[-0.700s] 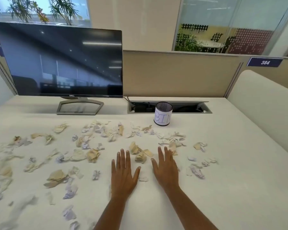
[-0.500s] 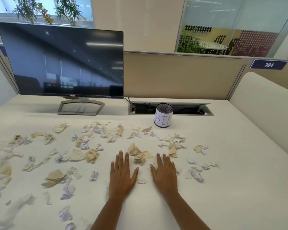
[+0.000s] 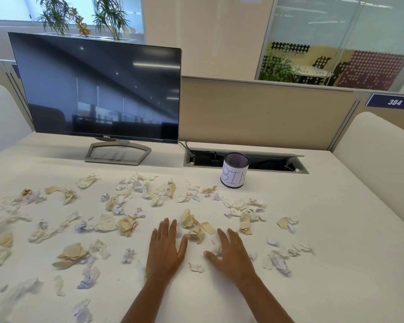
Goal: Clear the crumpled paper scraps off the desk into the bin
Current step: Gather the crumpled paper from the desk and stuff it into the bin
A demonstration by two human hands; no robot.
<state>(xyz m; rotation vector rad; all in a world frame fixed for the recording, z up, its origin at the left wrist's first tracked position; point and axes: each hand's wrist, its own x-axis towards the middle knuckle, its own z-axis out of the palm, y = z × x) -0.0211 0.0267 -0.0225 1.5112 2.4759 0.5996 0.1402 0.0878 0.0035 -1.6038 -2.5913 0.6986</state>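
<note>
Honestly, nothing looks binned yet, so I'd call this the very first grab. Both hands lie flat on the desk in the lower middle of the frame. The left hand has straight fingers held close together and holds nothing. The right hand is flat too, with its fingers a bit spread. I can't tell whether it has a bit of paper under its fingertips.

My take is to start with the tan cluster sitting just above the gap between the two hands. Cup both palms inward and rake it into one pile instead of chasing pieces one at a time. Go slow, since this stuff looks light and will probably skitter. Grab the small white scrap lying between the hands on the same pass.

The bin is a small mesh cup with a paper label. It stands upright in the upper middle of the frame, right in front of the cable tray and well apart from both hands. I'd feed it small pinches, or it may tip or overflow. Pulling it closer first could pay off.

The paper scraps are a mix of tan and white, some faintly bluish. They're loosely wadded rather than tight balls. They're strewn across the middle and the whole left side of the frame below the monitor, with a thinner patch to the right of the right hand.
</note>
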